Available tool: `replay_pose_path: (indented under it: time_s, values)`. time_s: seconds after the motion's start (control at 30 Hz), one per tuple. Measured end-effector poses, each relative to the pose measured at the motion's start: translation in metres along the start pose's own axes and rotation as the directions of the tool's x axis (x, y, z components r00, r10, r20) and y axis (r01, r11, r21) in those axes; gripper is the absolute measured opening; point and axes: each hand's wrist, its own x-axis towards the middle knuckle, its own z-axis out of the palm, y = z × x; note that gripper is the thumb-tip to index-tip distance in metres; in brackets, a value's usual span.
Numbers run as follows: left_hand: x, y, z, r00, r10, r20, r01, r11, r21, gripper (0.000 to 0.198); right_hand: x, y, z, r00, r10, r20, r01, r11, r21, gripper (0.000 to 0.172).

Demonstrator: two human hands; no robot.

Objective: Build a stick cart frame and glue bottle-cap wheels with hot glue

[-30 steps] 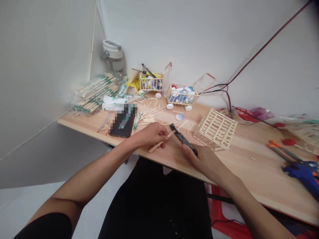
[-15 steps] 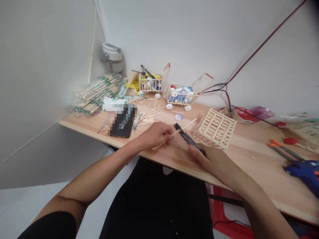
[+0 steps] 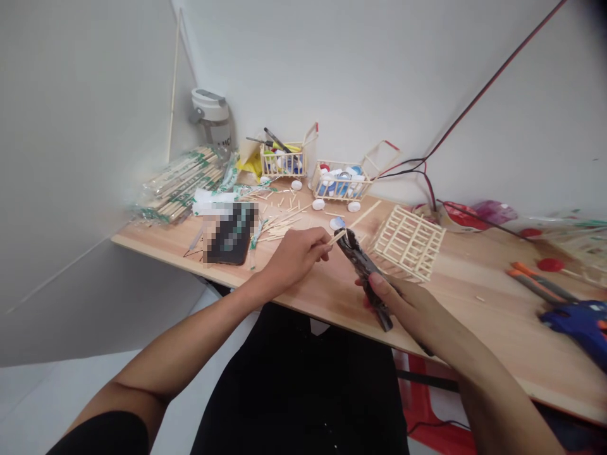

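Observation:
My left hand is closed, pinching a thin wooden stick that points up and to the right. My right hand grips dark pliers, whose handles are spread apart. The jaws meet the stick just beyond my left fingertips; whether they are closed on it I cannot tell. A longer pale stick length slants away beyond the jaws. Beside my right hand sits a lattice basket built of sticks. Cut stick pieces lie scattered past my left hand.
Two small stick carts filled with bottle caps stand near the wall. Wrapped chopsticks, a lidded cup and a phone are on the left. A blue glue gun and orange-handled tool lie right; cables run along the wall.
The pliers' handles have spread apart, and their jaws have shifted slightly. The stick end below my left hand no longer shows; the longer length beyond the jaws has moved up.

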Motion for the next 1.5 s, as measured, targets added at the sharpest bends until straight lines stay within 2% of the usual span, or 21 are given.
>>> replay_pose_path:
  time_s: [0.13, 0.23, 0.3, 0.4, 0.5, 0.57, 0.67, 0.97, 1.23, 1.4, 1.5]
  values:
    - [-0.004, -0.003, -0.006, 0.994, 0.011, 0.113, -0.031, 0.984, 0.174, 0.015, 0.001, 0.001, 0.000, 0.999, -0.004, -0.042, 0.004, 1.000, 0.001, 0.066]
    - [-0.010, -0.001, -0.018, 0.996, -0.028, 0.081, 0.007, 0.970, 0.244, 0.014, 0.000, 0.004, -0.002, 0.996, 0.020, -0.087, -0.016, 0.999, 0.048, 0.062]
    - [-0.012, 0.000, -0.026, 0.998, -0.053, 0.029, 0.047, 0.980, 0.192, 0.016, -0.001, 0.008, -0.001, 0.993, 0.063, -0.097, -0.050, 0.990, 0.134, 0.063]
    - [-0.010, -0.002, -0.033, 0.992, -0.105, -0.072, 0.101, 0.993, -0.060, 0.014, -0.001, 0.015, 0.005, 0.991, 0.099, -0.089, -0.063, 0.937, 0.345, 0.065]
    - [-0.003, -0.011, -0.031, 0.984, -0.121, -0.132, 0.074, 0.946, -0.316, 0.015, 0.002, 0.017, 0.015, 0.994, 0.073, -0.087, -0.019, 0.861, 0.508, 0.067]
    - [0.001, -0.017, -0.027, 0.981, -0.121, -0.153, 0.051, 0.916, -0.397, 0.018, 0.002, 0.016, 0.021, 0.993, 0.045, -0.109, 0.020, 0.846, 0.533, 0.066]
    - [0.001, -0.023, -0.018, 0.976, -0.124, -0.177, 0.040, 0.909, -0.415, 0.018, 0.000, 0.013, 0.026, 0.988, 0.032, -0.151, 0.048, 0.867, 0.497, 0.066]
    - [-0.012, -0.024, -0.008, 0.963, -0.122, -0.241, 0.060, 0.967, -0.247, 0.016, -0.002, 0.014, 0.026, 0.987, 0.059, -0.148, 0.021, 0.874, 0.486, 0.068]
    - [-0.015, -0.032, -0.009, 0.941, -0.152, -0.302, 0.009, 0.903, -0.429, 0.021, -0.003, 0.013, 0.027, 0.984, 0.080, -0.159, 0.014, 0.855, 0.519, 0.069]
    - [-0.014, -0.035, -0.009, 0.946, -0.153, -0.287, 0.009, 0.894, -0.448, 0.021, 0.000, 0.013, 0.029, 0.987, 0.052, -0.150, 0.041, 0.829, 0.557, 0.064]
    - [-0.011, -0.034, -0.011, 0.952, -0.188, -0.241, 0.037, 0.854, -0.519, 0.021, 0.001, 0.011, 0.028, 0.990, 0.038, -0.134, 0.043, 0.832, 0.553, 0.061]
